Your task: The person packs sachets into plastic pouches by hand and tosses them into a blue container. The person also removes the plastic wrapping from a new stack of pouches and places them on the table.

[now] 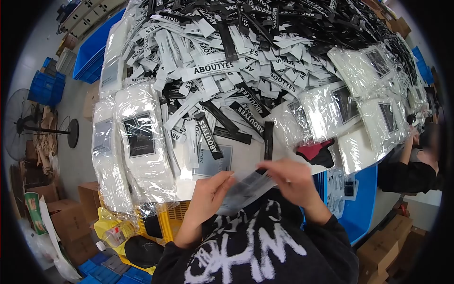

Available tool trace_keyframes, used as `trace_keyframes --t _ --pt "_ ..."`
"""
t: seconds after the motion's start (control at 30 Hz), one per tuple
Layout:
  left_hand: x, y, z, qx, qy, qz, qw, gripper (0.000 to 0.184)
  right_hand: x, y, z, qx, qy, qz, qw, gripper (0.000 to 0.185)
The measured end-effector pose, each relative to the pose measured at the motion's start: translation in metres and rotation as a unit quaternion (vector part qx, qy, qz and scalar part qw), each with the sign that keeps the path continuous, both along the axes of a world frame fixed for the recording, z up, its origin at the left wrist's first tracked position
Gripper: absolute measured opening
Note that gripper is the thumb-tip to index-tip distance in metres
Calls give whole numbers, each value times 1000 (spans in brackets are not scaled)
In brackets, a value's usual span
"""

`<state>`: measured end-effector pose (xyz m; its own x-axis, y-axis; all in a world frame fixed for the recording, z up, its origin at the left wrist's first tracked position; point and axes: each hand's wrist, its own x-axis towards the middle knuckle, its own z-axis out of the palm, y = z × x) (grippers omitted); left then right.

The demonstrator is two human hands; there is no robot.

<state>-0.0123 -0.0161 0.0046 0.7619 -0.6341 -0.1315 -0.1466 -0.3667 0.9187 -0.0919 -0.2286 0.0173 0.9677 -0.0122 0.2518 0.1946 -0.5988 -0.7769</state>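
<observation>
In front of my chest, my left hand (pixel 211 195) pinches the near-left edge of a clear plastic bag (pixel 243 194) that looks greyish. My right hand (pixel 294 183) is at the bag's far right corner, its fingers bent and slightly blurred. Close to those fingertips shows a small dark piece; whether it is part of the bag or a separate packet I cannot make out. Just beyond lies a black packet (pixel 268 140) on the table, and to its left a flat bag with a grey printed label (pixel 213 161). A black packet lettered ABOUTYES (pixel 208 137) rests past that.
A large heap of white and black packets (pixel 203 68) covers the table. Stacks of clear-wrapped white packs (pixel 142 137) flank it left and right (pixel 331 111). A blue bin (pixel 362 203) and a yellow crate (pixel 175 217) stand below. Another person's arm (pixel 406 151) is at far right.
</observation>
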Motion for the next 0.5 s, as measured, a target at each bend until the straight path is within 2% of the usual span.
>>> trace_keyframes --t 0.1,0.17,0.27,0.37,0.47,0.5 --pt "5 1 3 1 -28 -70 997 12 -3 -10 -8 171 171 103 965 22" --pt "3 0 2 -26 -6 -85 996 11 -1 -17 -18 288 301 141 898 19" --pt "-1 -5 0 -33 7 -94 995 10 3 -18 -45 350 345 189 850 22" --pt "-4 -10 3 -26 8 -89 996 10 10 -8 -40 422 395 209 789 23" --pt "-4 -11 3 -23 36 -100 994 10 14 -5 -38 264 417 169 853 23" --pt "-4 -11 3 -22 48 -109 993 10 14 -6 -38 261 398 161 864 22"
